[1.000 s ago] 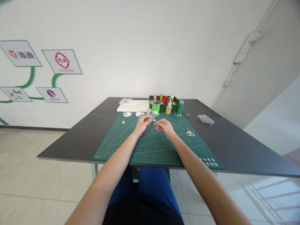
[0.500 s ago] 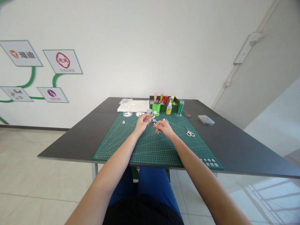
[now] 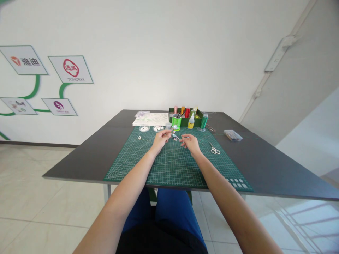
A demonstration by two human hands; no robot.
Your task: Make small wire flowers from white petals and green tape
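Over the cutting mat, my left hand (image 3: 161, 139) is closed in a pinch on a small blue-and-white flower-like craft piece (image 3: 174, 134). Its fine parts are too small to tell. Just to the right, my right hand (image 3: 191, 144) has thumb and forefinger pressed together, pointing toward that piece. Whatever is between those fingertips is too small to name. A small white flower on a thin stem (image 3: 140, 138) lies on the green cutting mat (image 3: 169, 165) left of my hands. White-handled scissors (image 3: 215, 150) rest on the mat to the right.
Behind my hands stand a bright green tub (image 3: 176, 122) with dark-handled tools, a glue bottle (image 3: 191, 122) and a green tube (image 3: 203, 121). A dark green box (image 3: 172, 112) holds thread spools. Two shallow dishes (image 3: 144, 129) sit at back left. A clear plastic case (image 3: 233, 135) lies right.
My right hand has shifted a little to the right, away from the blue-and-white piece, widening the gap between my hands. My left hand stays almost in place.
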